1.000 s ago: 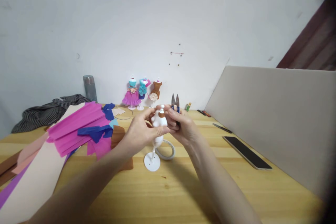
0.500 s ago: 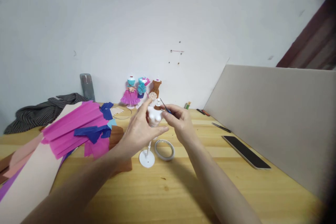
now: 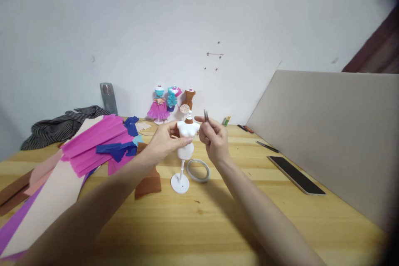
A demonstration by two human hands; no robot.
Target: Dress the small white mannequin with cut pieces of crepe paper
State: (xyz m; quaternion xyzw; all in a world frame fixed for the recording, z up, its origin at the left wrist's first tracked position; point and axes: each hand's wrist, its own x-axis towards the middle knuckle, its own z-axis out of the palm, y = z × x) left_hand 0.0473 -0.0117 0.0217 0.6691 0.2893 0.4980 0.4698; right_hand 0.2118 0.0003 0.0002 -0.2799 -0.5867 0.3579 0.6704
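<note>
A small white mannequin [image 3: 186, 149] stands upright on its round base, a brown band [image 3: 188, 121] wrapped about its neck. My left hand [image 3: 166, 141] grips its torso from the left, thumb across the front and fingers behind. To the right of the mannequin, my right hand [image 3: 213, 135] is closed around thread snips [image 3: 206, 115], whose blades point up; their handles are hidden in the palm. A roll of white tape [image 3: 198, 171] lies flat beside the base. Brown crepe paper [image 3: 149, 183] rests left of the base.
Coloured crepe paper [image 3: 99, 141] is heaped at the left, near a striped cloth [image 3: 59, 126] and a flask [image 3: 108, 99]. Dressed mannequins [image 3: 158, 104] line the wall. A phone [image 3: 296, 175] and a dark pen-like tool [image 3: 267, 146] lie at right, before a pale board [image 3: 330, 133].
The mannequin has turned its front toward me and tilted back upright. My right hand has drawn slightly away from its neck, keeping the snips. My left hand has closed on the torso.
</note>
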